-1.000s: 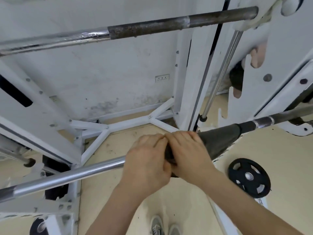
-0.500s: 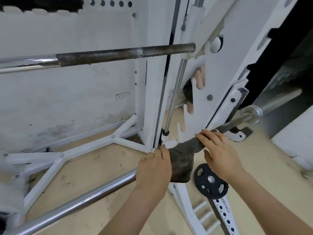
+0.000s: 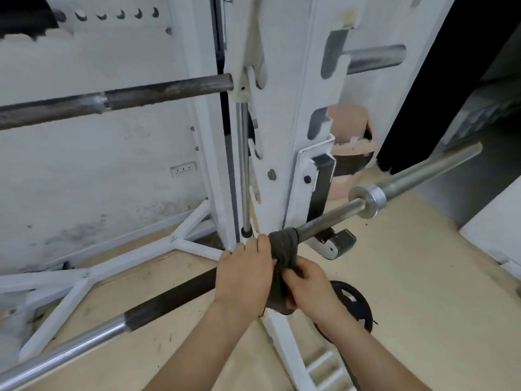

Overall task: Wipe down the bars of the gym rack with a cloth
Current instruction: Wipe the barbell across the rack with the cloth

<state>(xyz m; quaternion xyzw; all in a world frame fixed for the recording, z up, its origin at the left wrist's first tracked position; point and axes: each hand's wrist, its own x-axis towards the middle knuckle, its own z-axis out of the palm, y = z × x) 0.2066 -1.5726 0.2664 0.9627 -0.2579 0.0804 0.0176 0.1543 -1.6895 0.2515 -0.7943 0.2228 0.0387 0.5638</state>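
Dark grey cloth [image 3: 283,244] wound round lower bar [image 3: 169,294], just in front of white rack upright [image 3: 282,108]. Left hand [image 3: 242,272] curled over the bar, touching the cloth's left edge. Right hand [image 3: 307,286] pinches the cloth's hanging tail below the bar. Steel collar [image 3: 368,200] right of upright. Rusty upper bar [image 3: 155,93] meets upright higher up. Black weight plate [image 3: 355,306] on floor, under right wrist.
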